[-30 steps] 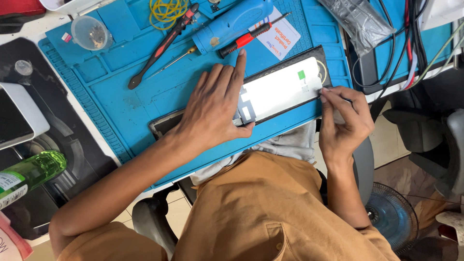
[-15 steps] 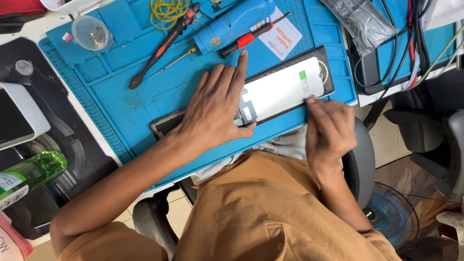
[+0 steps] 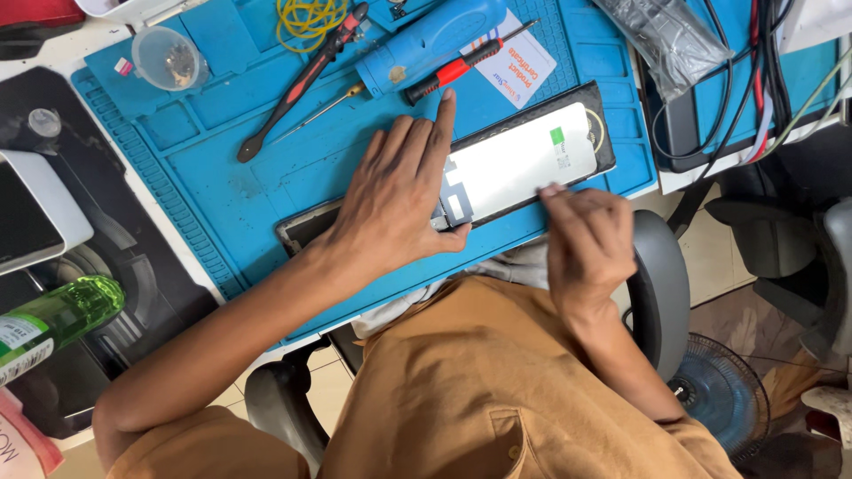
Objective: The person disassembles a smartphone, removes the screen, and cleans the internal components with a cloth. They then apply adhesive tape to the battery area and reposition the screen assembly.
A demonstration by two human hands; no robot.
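Phone (image 3: 497, 173) is lying face-down at centre frame on the blue mat (image 3: 231, 177), its white back showing. Left hand (image 3: 395, 200) is pressing flat on it, fingers spread; right hand (image 3: 586, 239) is curling closed at the lower edge, working there. Screwdriver (image 3: 457, 66) is lying untouched above.

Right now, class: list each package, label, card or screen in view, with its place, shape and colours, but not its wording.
White card: top of the blue mat, rectangular, orange and blue print.
Phone panel: mat centre, under left hand, white film, green sticker, black frame.
Bottle label: green bottle, far left, white.
Clear bag: top right, crumpled.
Right hand: at the panel's lower edge.
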